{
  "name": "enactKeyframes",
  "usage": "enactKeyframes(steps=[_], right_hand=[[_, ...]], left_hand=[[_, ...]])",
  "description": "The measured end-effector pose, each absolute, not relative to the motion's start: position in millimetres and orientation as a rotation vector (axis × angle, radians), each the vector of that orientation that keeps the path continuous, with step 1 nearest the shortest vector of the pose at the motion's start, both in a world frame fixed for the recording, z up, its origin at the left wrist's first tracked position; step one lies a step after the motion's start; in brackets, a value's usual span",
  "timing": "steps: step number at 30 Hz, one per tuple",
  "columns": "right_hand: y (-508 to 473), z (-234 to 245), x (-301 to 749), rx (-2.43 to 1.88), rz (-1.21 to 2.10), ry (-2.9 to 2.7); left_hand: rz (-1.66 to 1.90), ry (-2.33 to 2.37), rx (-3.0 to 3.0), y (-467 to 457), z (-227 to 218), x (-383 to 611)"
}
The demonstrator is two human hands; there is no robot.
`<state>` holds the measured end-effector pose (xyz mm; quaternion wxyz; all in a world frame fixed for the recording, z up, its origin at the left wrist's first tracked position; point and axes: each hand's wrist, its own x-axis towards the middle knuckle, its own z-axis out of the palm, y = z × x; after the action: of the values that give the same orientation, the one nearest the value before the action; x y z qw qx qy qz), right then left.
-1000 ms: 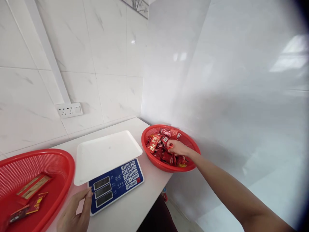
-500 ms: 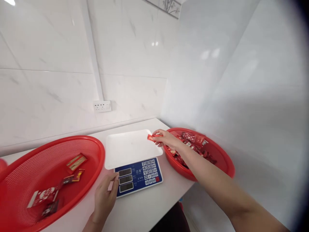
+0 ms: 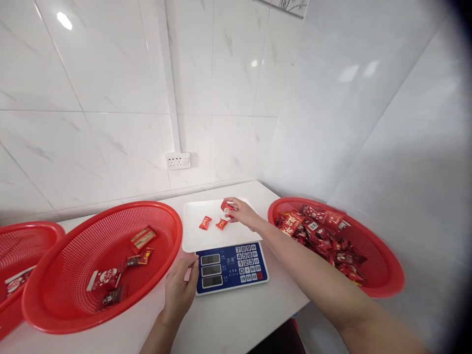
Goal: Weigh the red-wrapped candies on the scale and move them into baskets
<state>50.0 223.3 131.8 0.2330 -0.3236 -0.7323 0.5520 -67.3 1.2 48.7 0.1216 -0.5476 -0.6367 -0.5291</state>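
Observation:
Over the white weighing pan (image 3: 195, 236), my right hand (image 3: 239, 212) pinches a red wrapped candy (image 3: 226, 208) between thumb and fingers. Two small red candies, a left candy (image 3: 205, 222) and a right candy (image 3: 221, 224), lie on the pan below it. Something red also shows under my fingers, too covered to make out. My left hand (image 3: 181, 282) is beside the left edge of the blue electronic scale (image 3: 230, 270), fingers bent with the thumb apart, holding nothing visible. Its fingertips are at the scale's display side; the displays are lit.
To the right, a red basket (image 3: 387, 282) holds a heap of red packaged snacks (image 3: 313, 231). On the left a red basket (image 3: 110, 211) contains several packets, and another red basket (image 3: 40, 230) is cut off by the frame. A wall socket (image 3: 178, 161) sits behind the table (image 3: 228, 324).
Two red candies now lie on the pan, which was bare before. My right hand has moved inward over the pan, holding a candy. The scale displays have lit up, and the view has shifted left.

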Motion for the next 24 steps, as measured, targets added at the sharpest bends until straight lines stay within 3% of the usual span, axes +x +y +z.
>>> enactKeyframes(steps=[9, 15, 19, 24], right_hand=[[227.9, 133.7, 85.0, -0.989, 1.263, -2.044], [221.6, 151.5, 183.8, -1.029, 1.022, -2.113], [233.7, 160.5, 256.1, -1.289, 1.148, -2.365], [269.0, 140.9, 297.3, -1.64, 0.672, -2.354]], left_hand=[[-1.512, -1.904, -1.61, -0.6, 48.5, -66.1], [-1.514, -1.956, -1.533, 1.0, 47.7, -68.9], [-1.46, -1.961, -1.522, 1.5, 48.6, -66.7], [-1.386, -2.024, -1.549, 2.3, 47.9, -67.0]])
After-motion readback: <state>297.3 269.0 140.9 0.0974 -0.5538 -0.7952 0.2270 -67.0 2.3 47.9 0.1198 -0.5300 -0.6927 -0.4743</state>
